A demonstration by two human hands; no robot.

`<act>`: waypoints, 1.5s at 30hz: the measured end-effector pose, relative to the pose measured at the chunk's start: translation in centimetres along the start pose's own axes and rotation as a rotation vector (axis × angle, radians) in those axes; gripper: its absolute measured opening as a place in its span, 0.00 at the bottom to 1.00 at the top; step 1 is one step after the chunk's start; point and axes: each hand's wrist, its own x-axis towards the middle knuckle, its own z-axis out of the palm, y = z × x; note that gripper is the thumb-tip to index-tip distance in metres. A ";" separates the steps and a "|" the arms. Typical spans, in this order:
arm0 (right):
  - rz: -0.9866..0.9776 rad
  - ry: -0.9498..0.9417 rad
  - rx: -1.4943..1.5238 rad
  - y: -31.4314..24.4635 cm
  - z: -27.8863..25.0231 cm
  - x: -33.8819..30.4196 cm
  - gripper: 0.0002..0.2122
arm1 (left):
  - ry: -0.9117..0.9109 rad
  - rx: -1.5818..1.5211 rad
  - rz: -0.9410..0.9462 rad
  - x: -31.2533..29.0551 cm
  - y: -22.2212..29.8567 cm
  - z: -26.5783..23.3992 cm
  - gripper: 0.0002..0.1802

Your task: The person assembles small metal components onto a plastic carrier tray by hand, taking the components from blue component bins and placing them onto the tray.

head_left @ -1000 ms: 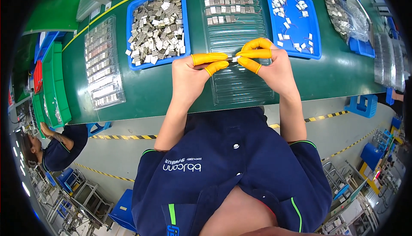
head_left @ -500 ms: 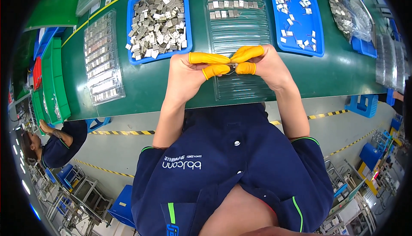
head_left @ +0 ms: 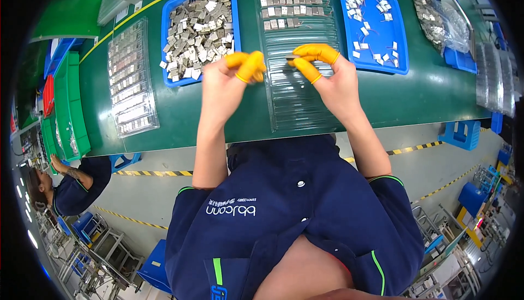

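My right hand, its fingertips in yellow finger cots, pinches a small dark rectangular metal part over the clear ribbed plastic tray. My left hand, also with yellow finger cots, is apart from it between that tray and a blue bin. Its fingers are pressed together, and whatever they may hold is hidden. Rows of small grey metal parts lie in the far slots of the clear tray. The blue bin on the left holds a heap of similar parts.
A second blue bin on the right holds white parts with thin wires. A filled clear tray lies at the left. Bagged parts sit far right. A co-worker works by green bins at the left.
My hands were together over the clear tray and have come apart. The left has moved left, while the right stays over the tray, slightly farther from me, with the small part.
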 end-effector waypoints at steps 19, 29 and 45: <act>-0.467 0.029 -0.370 0.1 -0.9 0.8 0.11 | -0.131 -0.222 0.069 -0.8 -0.9 1.2 0.06; -0.490 0.053 -0.398 0.2 0.9 0.6 0.09 | -0.164 -0.277 0.060 -1.4 -1.2 2.6 0.08; -0.353 0.207 -1.000 6.5 -1.9 6.1 0.09 | 0.457 0.210 0.270 -3.8 -4.0 -1.0 0.12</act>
